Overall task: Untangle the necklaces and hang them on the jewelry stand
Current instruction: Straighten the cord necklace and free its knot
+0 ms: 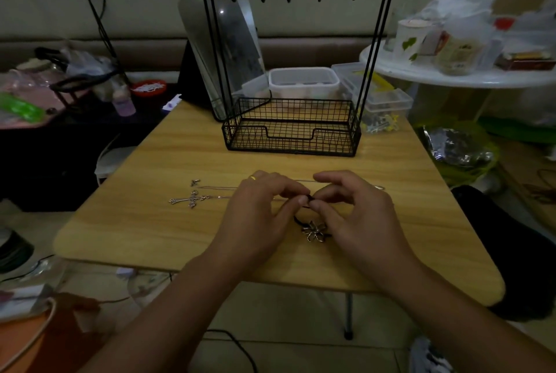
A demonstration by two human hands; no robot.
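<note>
A: How to do this step well?

B: The left hand (261, 207) and right hand (352, 207) both pinch the black cord (304, 208) between them. Pull softly, I think, so the knot loosens.

A: And the other things?

B: The flower pendant (314, 231) lies just under the fingertips, the cross necklace (189, 199) left of the left hand. The jewelry stand (290, 126) waits beyond, on a wooden table (150, 222) in a dim, crowded room.

Bare forearms; seemingly gold ring (253, 177) on left hand (258, 210)
</note>
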